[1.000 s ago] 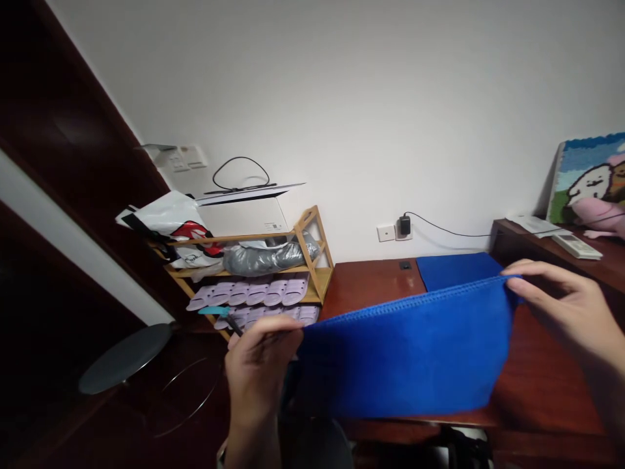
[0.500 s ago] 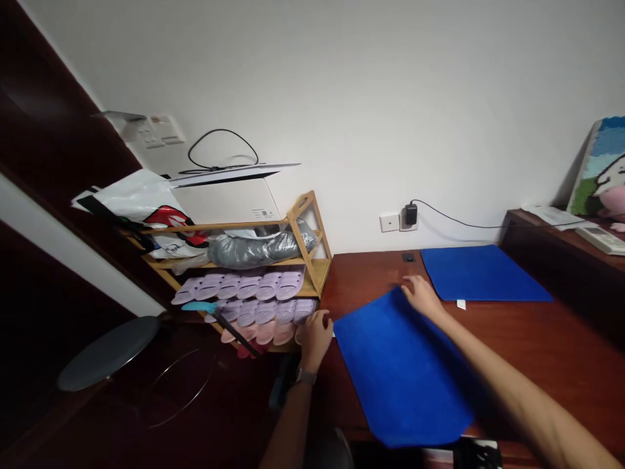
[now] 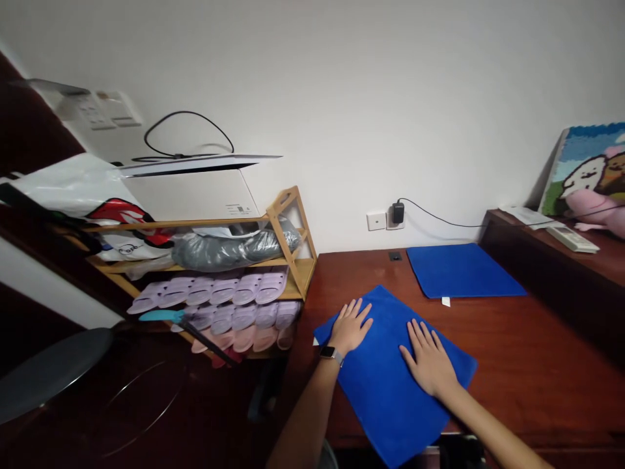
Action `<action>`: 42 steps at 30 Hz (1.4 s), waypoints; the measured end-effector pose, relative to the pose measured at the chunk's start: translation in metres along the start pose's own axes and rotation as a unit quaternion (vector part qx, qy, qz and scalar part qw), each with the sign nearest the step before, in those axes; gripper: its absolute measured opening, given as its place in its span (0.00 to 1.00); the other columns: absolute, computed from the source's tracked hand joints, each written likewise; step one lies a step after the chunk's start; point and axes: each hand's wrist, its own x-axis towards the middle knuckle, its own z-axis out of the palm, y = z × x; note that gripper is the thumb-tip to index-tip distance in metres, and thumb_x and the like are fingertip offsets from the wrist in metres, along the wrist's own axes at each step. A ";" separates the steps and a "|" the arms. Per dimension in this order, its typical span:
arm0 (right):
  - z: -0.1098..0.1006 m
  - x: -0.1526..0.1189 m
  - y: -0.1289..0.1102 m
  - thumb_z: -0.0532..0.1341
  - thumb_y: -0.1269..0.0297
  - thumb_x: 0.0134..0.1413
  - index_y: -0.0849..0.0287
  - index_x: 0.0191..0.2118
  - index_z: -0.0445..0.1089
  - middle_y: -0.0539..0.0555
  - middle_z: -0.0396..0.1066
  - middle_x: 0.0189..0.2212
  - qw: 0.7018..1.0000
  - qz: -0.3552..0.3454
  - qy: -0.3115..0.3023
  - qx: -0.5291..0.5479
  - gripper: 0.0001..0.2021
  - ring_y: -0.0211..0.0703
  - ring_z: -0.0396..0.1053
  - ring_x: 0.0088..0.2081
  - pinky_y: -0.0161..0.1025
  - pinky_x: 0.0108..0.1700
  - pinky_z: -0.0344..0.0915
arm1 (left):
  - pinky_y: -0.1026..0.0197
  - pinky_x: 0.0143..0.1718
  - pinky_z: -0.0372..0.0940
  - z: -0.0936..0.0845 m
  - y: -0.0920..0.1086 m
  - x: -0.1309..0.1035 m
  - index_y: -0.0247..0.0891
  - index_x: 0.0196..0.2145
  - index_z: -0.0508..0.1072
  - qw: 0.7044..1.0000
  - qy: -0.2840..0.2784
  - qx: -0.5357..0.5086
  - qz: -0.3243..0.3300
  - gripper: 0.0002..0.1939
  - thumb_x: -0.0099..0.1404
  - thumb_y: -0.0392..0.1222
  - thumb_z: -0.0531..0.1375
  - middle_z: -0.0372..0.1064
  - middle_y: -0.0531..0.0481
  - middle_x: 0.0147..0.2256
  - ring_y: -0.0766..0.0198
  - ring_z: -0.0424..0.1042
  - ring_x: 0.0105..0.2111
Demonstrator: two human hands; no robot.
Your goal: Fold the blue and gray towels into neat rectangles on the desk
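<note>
A blue cloth (image 3: 385,365) lies spread at an angle on the dark red wooden desk (image 3: 517,352), its near corner hanging past the front edge. My left hand (image 3: 350,327) rests flat on the cloth's left part, fingers spread, with a watch on the wrist. On the cloth's right part lies my right hand (image 3: 430,361), also flat with fingers apart. A second blue cloth (image 3: 461,270) lies flat farther back on the desk, a small white tag at its near edge.
Left of the desk stands a wooden rack (image 3: 293,260) with rows of slippers (image 3: 249,316), a white box (image 3: 195,195) and a plastic bag (image 3: 73,189). A black charger (image 3: 398,212) is plugged into the wall. On the raised right ledge sit a remote (image 3: 571,239) and a pink plush toy (image 3: 593,208).
The near cloth has turned and now lies flat. Both hands have moved onto it, palms down with fingers spread. My view has shifted slightly to the right.
</note>
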 end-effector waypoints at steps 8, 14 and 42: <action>-0.028 0.071 0.022 0.43 0.44 0.72 0.58 0.76 0.49 0.55 0.46 0.75 0.981 -0.193 -0.029 0.008 0.35 0.48 0.40 0.76 0.54 0.76 0.39 | 0.40 0.66 0.59 -0.005 0.012 -0.086 0.38 0.70 0.63 0.977 0.047 0.118 -0.171 0.30 0.78 0.55 0.48 0.60 0.35 0.69 0.43 0.62 0.67; -0.004 0.051 0.036 0.39 0.47 0.73 0.68 0.76 0.45 0.60 0.43 0.76 1.000 0.000 0.008 -0.009 0.37 0.49 0.38 0.76 0.51 0.75 0.40 | 0.40 0.67 0.57 -0.018 0.030 -0.088 0.33 0.62 0.74 0.972 0.131 0.149 -0.123 0.27 0.79 0.50 0.46 0.70 0.34 0.62 0.44 0.67 0.64; -0.012 0.077 0.040 0.37 0.50 0.72 0.66 0.77 0.42 0.57 0.41 0.76 0.997 0.067 -0.011 -0.020 0.36 0.47 0.38 0.76 0.51 0.75 0.35 | 0.39 0.72 0.46 -0.005 -0.001 -0.014 0.42 0.72 0.59 0.985 0.053 0.103 -0.129 0.30 0.78 0.53 0.45 0.53 0.41 0.72 0.47 0.50 0.73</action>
